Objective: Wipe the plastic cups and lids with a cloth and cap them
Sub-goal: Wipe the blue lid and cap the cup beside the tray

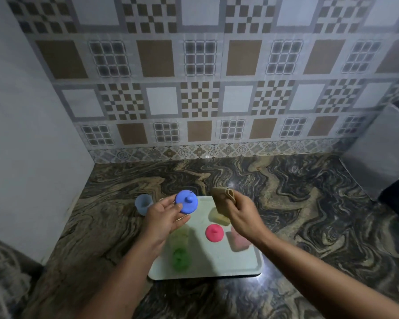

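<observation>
Patterned tiles back a dark marbled table, dim and a little blurred. At left a pale blue cup stands beside the white tray. Just right of it the left hand, palm up, pinches the blue lid at its edge; so thin a hold could, I judge, let it slip under rubbing. Further right the right hand, knuckles up, grips the folded cloth, apart from the lid.

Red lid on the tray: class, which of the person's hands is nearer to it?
Right. The right hand hovers just beside the red lid; the left hand is farther off, holding the blue lid.
</observation>
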The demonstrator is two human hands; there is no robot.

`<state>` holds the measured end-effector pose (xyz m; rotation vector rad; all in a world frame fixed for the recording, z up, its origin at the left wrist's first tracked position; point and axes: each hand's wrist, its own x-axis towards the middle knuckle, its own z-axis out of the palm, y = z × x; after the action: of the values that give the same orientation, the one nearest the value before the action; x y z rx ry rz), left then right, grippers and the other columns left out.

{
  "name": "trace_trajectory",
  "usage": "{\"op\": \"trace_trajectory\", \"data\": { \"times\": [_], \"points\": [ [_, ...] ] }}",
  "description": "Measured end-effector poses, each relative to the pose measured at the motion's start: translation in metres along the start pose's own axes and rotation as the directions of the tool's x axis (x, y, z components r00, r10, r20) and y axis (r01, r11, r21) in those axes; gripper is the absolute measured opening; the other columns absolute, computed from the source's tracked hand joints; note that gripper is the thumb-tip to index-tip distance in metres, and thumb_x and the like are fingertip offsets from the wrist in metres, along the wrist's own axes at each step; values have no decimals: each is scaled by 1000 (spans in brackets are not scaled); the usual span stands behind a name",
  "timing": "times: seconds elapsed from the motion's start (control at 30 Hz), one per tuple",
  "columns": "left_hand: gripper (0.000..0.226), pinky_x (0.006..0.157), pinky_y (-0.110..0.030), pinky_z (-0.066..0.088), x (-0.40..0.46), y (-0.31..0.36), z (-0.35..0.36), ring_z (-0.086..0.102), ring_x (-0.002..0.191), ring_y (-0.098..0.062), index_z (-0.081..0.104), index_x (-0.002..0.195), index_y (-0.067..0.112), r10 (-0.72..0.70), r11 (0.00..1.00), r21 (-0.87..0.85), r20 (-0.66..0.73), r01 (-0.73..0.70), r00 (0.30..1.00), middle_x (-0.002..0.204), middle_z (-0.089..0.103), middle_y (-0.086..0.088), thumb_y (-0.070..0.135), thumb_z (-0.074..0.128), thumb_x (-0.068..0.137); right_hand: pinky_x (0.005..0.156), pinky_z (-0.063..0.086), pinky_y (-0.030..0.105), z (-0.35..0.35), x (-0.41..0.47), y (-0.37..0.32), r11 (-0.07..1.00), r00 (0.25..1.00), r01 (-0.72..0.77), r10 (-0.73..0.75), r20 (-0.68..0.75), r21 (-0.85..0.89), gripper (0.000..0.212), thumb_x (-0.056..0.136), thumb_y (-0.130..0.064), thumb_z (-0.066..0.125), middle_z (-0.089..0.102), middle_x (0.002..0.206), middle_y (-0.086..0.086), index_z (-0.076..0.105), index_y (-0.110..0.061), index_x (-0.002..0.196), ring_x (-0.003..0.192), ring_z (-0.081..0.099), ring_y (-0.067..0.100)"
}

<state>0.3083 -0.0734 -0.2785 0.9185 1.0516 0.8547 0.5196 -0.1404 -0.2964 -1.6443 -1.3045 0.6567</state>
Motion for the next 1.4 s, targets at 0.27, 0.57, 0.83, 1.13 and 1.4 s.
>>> {"op": "trace_trajectory", "data": {
  "times": [0.27,0.57,0.83,1.13,1.4],
  "points": [
    [21,83,-35,60,-3,-9,-3,74,90,-19,65,101,18,289,913,286,54,-292,956,91,80,-1,-2,61,96,71,50,35,53,-3,-42,1000,998,22,-22,-54,-7,39,104,-51,40,70,79,-8,73,-31,100,69,61,7],
    [28,83,-28,57,-3,1,-20,73,95,-3,68,106,29,408,769,462,176,-441,896,96,78,11,4,65,94,86,54,34,69,-10,-60,995,991,49,-59,-117,-84,36,107,-46,39,78,105,-5,71,-30,109,91,69,5],
    [37,85,-31,60,-6,8,-33,70,96,5,66,106,47,428,697,522,247,-491,869,95,74,30,11,63,97,97,56,40,84,-5,-62,1000,987,-17,17,-160,-1,34,106,-47,41,78,108,-5,72,-35,114,102,71,9],
    [34,88,-40,60,-5,11,-55,71,99,0,64,108,45,443,681,464,355,-567,823,103,74,23,12,63,98,89,59,42,98,-31,-59,996,965,68,-51,-256,55,32,108,-29,45,76,110,-8,72,-28,126,98,70,4],
    [39,83,-40,61,-4,1,-77,71,96,-6,64,105,53,509,689,427,289,-585,811,102,74,19,14,62,98,73,55,34,126,-47,-83,1000,959,14,-11,-284,7,32,111,-37,45,73,85,-21,72,-28,97,77,64,-3]
  ]
}}
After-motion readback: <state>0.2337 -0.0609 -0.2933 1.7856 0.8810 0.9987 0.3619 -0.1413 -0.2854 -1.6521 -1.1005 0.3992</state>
